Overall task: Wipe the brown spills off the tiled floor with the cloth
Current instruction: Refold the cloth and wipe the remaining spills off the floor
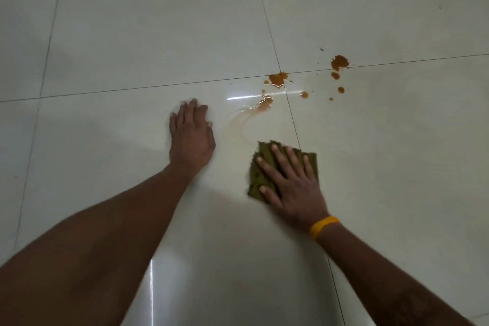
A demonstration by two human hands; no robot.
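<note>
An olive-green folded cloth (260,160) lies flat on the pale tiled floor (132,34), and my right hand (292,185) presses down on it with fingers spread. My left hand (191,135) rests palm-down on the floor to the left of the cloth, holding nothing. Brown spills sit beyond the cloth: a puddle (277,79) at the tile joint, a thin wet smear (260,106) curving down toward the cloth, a larger blot (339,61) at the right and several small drops (304,94) around it.
Dark grout lines cross the glossy floor, meeting near the puddle. A light reflection streaks across the wet area. A yellow band (324,226) circles my right wrist. Both forearms reach in from the bottom edge.
</note>
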